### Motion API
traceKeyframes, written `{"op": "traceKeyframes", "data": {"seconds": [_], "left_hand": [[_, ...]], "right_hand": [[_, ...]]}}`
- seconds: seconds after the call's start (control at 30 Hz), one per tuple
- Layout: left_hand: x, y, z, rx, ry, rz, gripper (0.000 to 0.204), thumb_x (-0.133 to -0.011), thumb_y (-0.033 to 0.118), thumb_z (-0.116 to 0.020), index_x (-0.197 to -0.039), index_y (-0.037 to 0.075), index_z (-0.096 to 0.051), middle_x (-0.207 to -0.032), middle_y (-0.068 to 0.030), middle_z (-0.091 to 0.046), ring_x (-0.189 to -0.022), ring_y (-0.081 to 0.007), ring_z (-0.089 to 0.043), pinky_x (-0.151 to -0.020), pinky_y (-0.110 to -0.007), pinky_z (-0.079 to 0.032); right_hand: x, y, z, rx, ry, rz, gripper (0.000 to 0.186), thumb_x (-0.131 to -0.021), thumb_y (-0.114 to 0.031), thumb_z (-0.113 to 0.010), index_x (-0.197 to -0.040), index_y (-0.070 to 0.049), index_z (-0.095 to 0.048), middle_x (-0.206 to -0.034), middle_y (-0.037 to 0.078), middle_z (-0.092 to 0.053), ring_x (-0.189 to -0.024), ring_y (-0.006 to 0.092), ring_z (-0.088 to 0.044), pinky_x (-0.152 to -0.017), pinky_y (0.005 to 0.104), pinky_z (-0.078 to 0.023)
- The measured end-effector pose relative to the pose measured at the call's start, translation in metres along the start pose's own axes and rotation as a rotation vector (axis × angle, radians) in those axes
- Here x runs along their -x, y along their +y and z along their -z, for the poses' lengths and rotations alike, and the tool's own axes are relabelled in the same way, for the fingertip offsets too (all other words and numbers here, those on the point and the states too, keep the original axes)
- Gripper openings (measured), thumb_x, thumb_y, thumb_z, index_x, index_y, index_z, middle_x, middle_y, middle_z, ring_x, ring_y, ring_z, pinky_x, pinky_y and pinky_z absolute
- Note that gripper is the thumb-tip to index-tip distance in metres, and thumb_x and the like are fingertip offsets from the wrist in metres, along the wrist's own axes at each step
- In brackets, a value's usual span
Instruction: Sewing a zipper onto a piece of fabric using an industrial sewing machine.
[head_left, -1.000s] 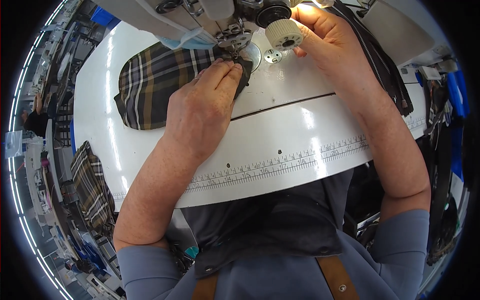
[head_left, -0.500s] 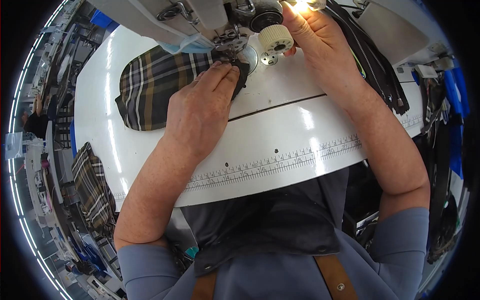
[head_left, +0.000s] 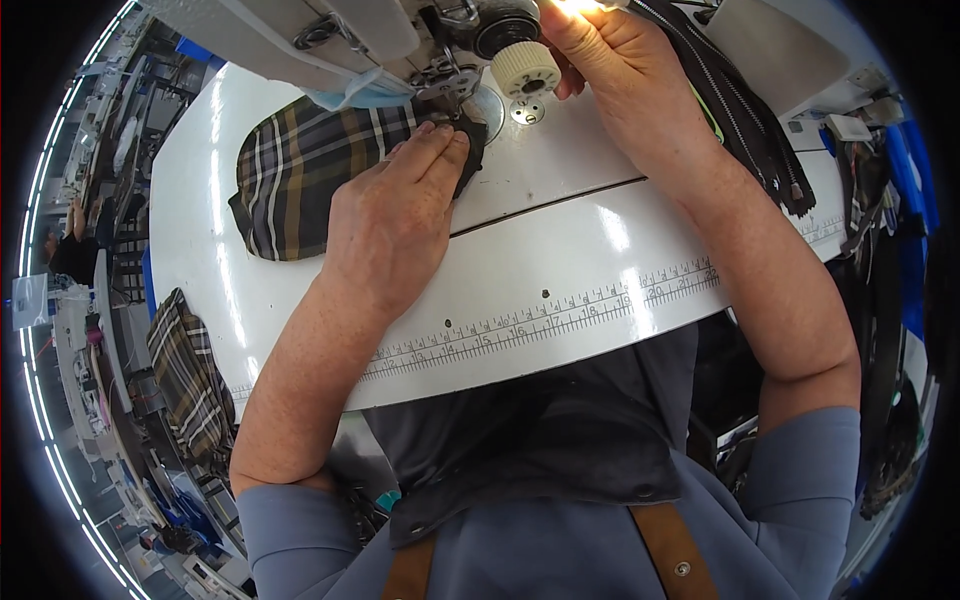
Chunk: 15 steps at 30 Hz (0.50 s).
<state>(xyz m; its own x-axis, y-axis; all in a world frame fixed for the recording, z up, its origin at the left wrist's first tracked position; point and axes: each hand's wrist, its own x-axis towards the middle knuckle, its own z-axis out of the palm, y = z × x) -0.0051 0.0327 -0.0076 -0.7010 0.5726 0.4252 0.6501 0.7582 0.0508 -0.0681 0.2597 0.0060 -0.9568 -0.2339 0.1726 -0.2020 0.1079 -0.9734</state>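
Observation:
A dark plaid fabric piece (head_left: 290,185) with white and tan stripes lies on the white sewing machine bed, its right end under the presser foot area of the sewing machine (head_left: 450,80). My left hand (head_left: 395,215) rests on that end, fingers stretched out and pressing it down close to the needle. My right hand (head_left: 635,95) is raised beside the cream numbered dial (head_left: 525,70), by a bright lamp (head_left: 580,6). Its fingers are bent and thumb drawn in; what they grip, if anything, is hidden behind the hand and in the glare.
A ruler strip (head_left: 540,325) runs along the table's front edge. Black zippers (head_left: 745,120) lie at the right behind my forearm. More plaid fabric (head_left: 188,375) hangs at the left. A light blue cloth (head_left: 362,90) is tucked at the machine head. Workbenches stand farther left.
The view has shifted slightly, so the machine and dial sit a little further left. My left hand stays on the fabric, and my right hand stays by the dial and lamp.

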Motion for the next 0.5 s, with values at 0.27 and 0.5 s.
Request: {"op": "traceKeyframes", "data": {"seconds": [0.27, 0.5], "left_hand": [[0.004, 0.008, 0.006, 0.027, -0.031, 0.01, 0.051, -0.072, -0.012, -0.066, -0.121, 0.001, -0.07, -0.121, -0.0156, -0.07, -0.113, -0.0293, -0.07, -0.095, -0.036, -0.059], [0.002, 0.007, 0.005, 0.038, 0.043, -0.009, 0.037, -0.076, -0.002, -0.071, -0.112, 0.002, -0.072, -0.114, -0.0094, -0.071, -0.103, -0.025, -0.072, -0.083, -0.033, -0.062]], "right_hand": [[0.0, -0.002, 0.004, 0.086, -0.026, -0.084, 0.038, -0.107, -0.037, -0.055, -0.099, -0.004, -0.073, -0.083, 0.0, -0.07, -0.071, 0.0062, -0.056, -0.065, 0.022, -0.046], [0.008, 0.005, -0.003, -0.007, -0.051, 0.259, 0.048, -0.105, -0.043, -0.058, -0.083, -0.003, -0.072, -0.078, 0.002, -0.069, -0.076, 0.0093, -0.065, -0.074, 0.0246, -0.052]]}}
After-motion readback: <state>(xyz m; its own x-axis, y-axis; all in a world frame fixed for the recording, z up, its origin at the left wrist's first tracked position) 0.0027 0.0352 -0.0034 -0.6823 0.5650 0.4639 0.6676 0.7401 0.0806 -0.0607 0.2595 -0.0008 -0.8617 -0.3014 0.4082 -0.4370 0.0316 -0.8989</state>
